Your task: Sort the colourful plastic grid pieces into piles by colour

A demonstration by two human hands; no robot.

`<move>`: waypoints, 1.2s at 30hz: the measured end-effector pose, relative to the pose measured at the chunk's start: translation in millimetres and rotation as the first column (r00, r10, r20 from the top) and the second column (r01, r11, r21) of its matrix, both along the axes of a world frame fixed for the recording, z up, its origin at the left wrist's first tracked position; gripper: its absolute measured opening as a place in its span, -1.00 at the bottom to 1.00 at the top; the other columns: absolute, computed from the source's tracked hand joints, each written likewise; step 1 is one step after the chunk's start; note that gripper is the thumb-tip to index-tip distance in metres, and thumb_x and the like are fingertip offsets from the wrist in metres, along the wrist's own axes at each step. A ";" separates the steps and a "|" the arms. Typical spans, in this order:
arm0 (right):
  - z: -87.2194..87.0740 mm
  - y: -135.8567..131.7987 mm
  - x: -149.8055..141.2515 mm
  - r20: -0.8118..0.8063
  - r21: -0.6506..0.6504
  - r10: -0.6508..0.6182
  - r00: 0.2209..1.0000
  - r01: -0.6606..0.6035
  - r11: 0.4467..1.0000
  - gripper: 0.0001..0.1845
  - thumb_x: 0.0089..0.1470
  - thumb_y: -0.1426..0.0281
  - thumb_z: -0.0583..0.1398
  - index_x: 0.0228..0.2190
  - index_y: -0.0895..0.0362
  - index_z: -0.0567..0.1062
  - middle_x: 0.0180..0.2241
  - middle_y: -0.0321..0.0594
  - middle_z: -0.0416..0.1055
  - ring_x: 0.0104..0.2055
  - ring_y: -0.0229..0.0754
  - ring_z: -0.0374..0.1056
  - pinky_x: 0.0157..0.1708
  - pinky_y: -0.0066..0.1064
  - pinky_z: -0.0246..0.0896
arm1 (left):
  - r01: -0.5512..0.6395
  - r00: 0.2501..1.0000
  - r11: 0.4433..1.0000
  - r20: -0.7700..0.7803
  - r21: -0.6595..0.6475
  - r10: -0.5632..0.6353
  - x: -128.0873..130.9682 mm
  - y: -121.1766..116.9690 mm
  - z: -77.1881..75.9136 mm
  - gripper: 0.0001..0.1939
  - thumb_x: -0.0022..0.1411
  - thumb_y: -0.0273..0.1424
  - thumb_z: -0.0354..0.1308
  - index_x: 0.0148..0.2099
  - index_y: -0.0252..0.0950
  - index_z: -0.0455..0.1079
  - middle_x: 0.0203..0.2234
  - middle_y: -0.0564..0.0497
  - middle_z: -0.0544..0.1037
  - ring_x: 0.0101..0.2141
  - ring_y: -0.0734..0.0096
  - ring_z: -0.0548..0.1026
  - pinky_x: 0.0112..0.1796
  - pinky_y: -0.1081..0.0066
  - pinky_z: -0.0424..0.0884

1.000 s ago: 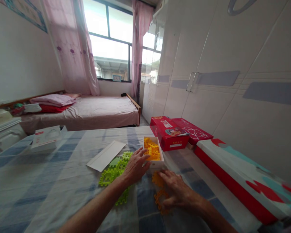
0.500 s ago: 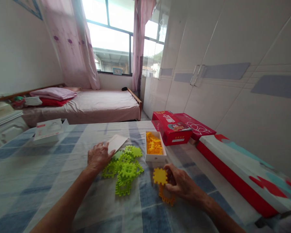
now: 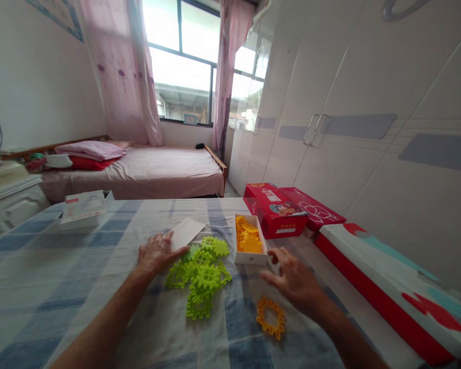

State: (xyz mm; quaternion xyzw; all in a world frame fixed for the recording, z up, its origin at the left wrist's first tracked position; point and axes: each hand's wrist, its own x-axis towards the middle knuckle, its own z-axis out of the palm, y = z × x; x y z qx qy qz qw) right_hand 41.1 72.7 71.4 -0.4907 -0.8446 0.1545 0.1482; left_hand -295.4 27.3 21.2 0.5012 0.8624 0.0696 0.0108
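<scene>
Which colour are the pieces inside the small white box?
The pieces are yellow-orange, seen in the head view.

head-worn cam, single view | faces forward, tilted down | near: bare left hand, bare right hand, blue-and-white striped cloth | far: dark-framed rectangular glass window, outside seemingly overexposed

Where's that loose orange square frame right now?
In the head view, the orange frame lies on the striped cloth, right of centre towards the bottom, nearer the camera than the right hand and the white box of yellow pieces.
</scene>
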 end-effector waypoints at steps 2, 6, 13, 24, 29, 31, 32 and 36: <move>-11.1 -18.6 11.8 0.081 -0.146 0.088 0.993 -0.076 0.986 -0.46 -0.11 0.23 0.24 -0.06 0.15 0.39 -0.08 -0.05 0.36 -0.08 -0.03 0.31 -0.11 -0.31 0.18 | 0.001 1.000 1.000 0.010 0.005 -0.001 1.2 0.0 2.3 -0.23 0.06 0.13 -0.07 0.17 -0.27 0.22 -0.04 -0.21 0.42 -0.02 0.02 0.37 -0.09 0.17 0.27; -31.6 -36.5 25.0 0.186 -0.181 0.187 0.965 -0.153 0.971 -0.48 -0.23 0.31 0.28 -0.14 0.14 0.44 -0.12 -0.06 0.36 -0.08 0.01 0.27 -0.07 -0.23 0.12 | -0.013 1.000 0.999 0.004 0.033 0.013 5.4 -0.4 6.9 -0.29 0.08 0.04 -0.01 0.18 -0.27 0.20 -0.08 -0.20 0.41 -0.04 0.06 0.37 -0.12 0.23 0.29; -21.4 -31.6 20.4 0.039 -0.110 0.176 0.984 -0.171 0.979 -0.69 -0.11 0.31 0.22 -0.24 0.09 0.43 -0.21 -0.16 0.36 -0.17 -0.11 0.30 -0.16 -0.35 0.17 | -0.017 0.998 0.976 -0.049 0.218 0.028 10.3 -1.0 9.7 -0.21 0.08 -0.01 0.05 0.25 -0.38 0.09 -0.13 -0.24 0.39 -0.11 0.06 0.41 -0.12 0.25 0.31; 8.4 29.5 -37.4 -0.254 0.177 0.054 0.966 -0.009 0.984 -0.26 -0.06 0.13 0.22 0.10 0.24 0.28 0.09 0.06 0.23 0.15 0.10 0.11 0.12 -0.12 -0.01 | -0.125 0.648 0.813 0.667 0.569 -0.368 53.2 -3.6 53.7 -0.21 -0.01 0.05 0.10 0.17 -0.35 0.24 -0.11 -0.16 0.45 -0.09 0.13 0.43 -0.09 0.25 0.33; 2.4 1.9 -46.2 -0.642 -0.258 0.018 0.766 -0.238 0.936 -0.36 0.07 0.09 0.12 0.11 0.16 0.28 0.05 -0.03 0.32 0.05 -0.04 0.28 0.02 -0.23 0.17 | -0.182 -0.124 0.875 0.872 0.449 -0.473 106.1 -10.1 63.0 -0.42 0.10 0.00 0.05 -0.04 -0.38 0.41 -0.28 -0.12 0.56 -0.27 0.21 0.51 -0.26 0.34 0.38; 0.8 -3.6 -47.7 -0.742 -0.377 -0.084 0.665 -0.312 0.872 -0.36 0.08 0.09 0.11 0.12 0.15 0.26 0.01 -0.06 0.35 -0.02 -0.07 0.33 -0.08 -0.26 0.26 | -0.175 -0.307 0.899 0.845 0.401 -0.437 127.0 -7.0 64.1 -0.46 0.10 -0.03 0.04 -0.12 -0.41 0.44 -0.37 -0.13 0.57 -0.34 0.22 0.51 -0.31 0.34 0.38; -0.3 -3.6 -48.2 -0.770 -0.402 -0.129 0.625 -0.317 0.859 -0.35 0.07 0.09 0.11 0.12 0.15 0.26 -0.01 -0.06 0.37 -0.06 -0.08 0.35 -0.13 -0.27 0.29 | -0.167 -0.361 0.902 0.827 0.398 -0.432 135.9 -4.1 64.0 -0.47 0.11 -0.04 0.04 -0.15 -0.42 0.45 -0.41 -0.14 0.57 -0.37 0.23 0.51 -0.32 0.34 0.38; -5.8 11.1 -46.1 -0.790 -0.374 -0.210 0.577 -0.181 0.910 -0.33 0.01 0.19 0.15 0.13 0.18 0.23 -0.07 -0.05 0.40 -0.15 -0.09 0.40 -0.23 -0.29 0.33 | -0.178 -0.322 0.860 0.797 0.478 -0.510 156.1 14.5 58.1 -0.50 0.07 -0.06 0.07 -0.18 -0.42 0.44 -0.44 -0.10 0.56 -0.41 0.27 0.49 -0.36 0.38 0.36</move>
